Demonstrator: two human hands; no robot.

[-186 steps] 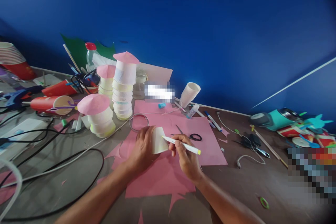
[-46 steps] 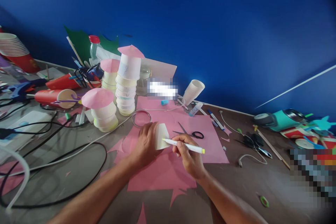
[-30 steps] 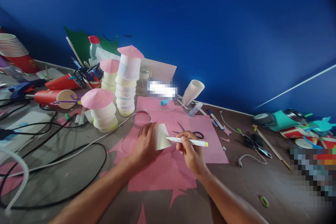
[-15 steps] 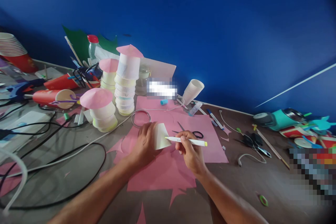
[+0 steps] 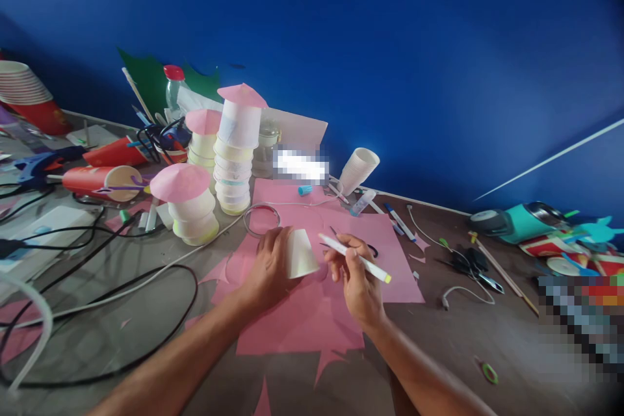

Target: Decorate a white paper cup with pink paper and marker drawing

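My left hand (image 5: 270, 266) is wrapped around a white paper cup (image 5: 301, 255) lying on its side, its wider end towards the right. Pale yellow colouring shows near that end. A white marker with a yellow end (image 5: 358, 259) is held in my right hand (image 5: 359, 283), its tip a little apart from the cup. Pink paper sheets (image 5: 302, 331) lie beneath both hands. Scissors with black handles (image 5: 373, 251) rest on the paper behind my right hand, partly hidden by it.
Paper-cup towers with pink cone roofs (image 5: 241, 143) stand at the back left, beside red cups (image 5: 97, 182). A white cup stack (image 5: 359, 169) leans near the blue wall. Cables (image 5: 160, 279) cross the table's left side. A teal bottle (image 5: 524, 221) lies at the right.
My right hand has drawn the marker away from the cup's edge, lifting and tilting it so its yellow end points lower right. My left hand and the cup have barely moved.
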